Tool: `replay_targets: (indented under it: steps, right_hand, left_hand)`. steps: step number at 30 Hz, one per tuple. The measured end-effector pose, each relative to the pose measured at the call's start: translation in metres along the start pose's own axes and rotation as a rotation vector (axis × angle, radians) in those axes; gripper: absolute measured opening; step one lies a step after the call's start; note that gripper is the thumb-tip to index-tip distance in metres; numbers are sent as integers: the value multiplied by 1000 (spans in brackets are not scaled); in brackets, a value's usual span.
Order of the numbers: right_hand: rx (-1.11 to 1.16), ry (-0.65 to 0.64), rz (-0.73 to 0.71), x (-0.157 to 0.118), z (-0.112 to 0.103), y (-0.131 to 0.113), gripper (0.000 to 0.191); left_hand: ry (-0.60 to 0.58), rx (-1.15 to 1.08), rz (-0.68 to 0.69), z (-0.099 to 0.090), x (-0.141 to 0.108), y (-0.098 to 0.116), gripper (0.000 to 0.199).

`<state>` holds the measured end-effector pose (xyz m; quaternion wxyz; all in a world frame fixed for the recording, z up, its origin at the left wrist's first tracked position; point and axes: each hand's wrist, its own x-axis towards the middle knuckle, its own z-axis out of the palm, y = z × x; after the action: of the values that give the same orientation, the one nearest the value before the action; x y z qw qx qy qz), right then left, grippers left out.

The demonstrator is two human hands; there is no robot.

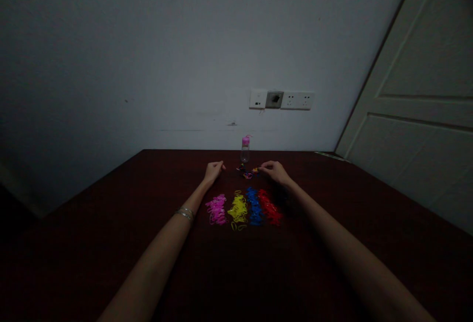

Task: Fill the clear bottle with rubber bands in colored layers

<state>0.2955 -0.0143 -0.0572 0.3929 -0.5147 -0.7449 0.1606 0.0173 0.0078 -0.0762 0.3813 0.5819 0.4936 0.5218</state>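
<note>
My left hand (214, 171) rests on the dark red table (177, 174) with its fingers curled in; whether anything is inside them is hidden. To its right lies a small heap of mixed-colour rubber bands (248, 176). The fingertips of my right hand (276, 171) are pinched at the right end of this heap, on an orange-yellow rubber band (255, 170). Nearer to me are separate piles of pink rubber bands (217, 209), yellow rubber bands (238, 208), blue rubber bands (254, 207) and red rubber bands (269, 208), side by side between my forearms.
A small clear bottle (245, 154) with a pink cap stands behind the mixed heap. The wall (199, 76) rises at the table's far edge, with sockets (296, 100) on it. To the right is a pale panelled door (417, 115). The light is dim.
</note>
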Motion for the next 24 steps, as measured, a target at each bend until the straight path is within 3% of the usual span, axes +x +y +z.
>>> replay_targets:
  steps: [6,15,20,24]
  right_hand:
    - [65,-111,113,-1,-2,4,28]
    - [128,-125,131,-5,-5,3,34]
    - [153,-108,73,-8,-4,-1,30]
    - [195,-126,-7,-8,-1,-8,26]
  left_hand:
    - [8,34,13,-1,0,0,39]
    - [8,164,14,-2,-7,9,41]
    - [-84,216,36,4,-1,14,33]
    - [-284,223,55,20,1,32,40]
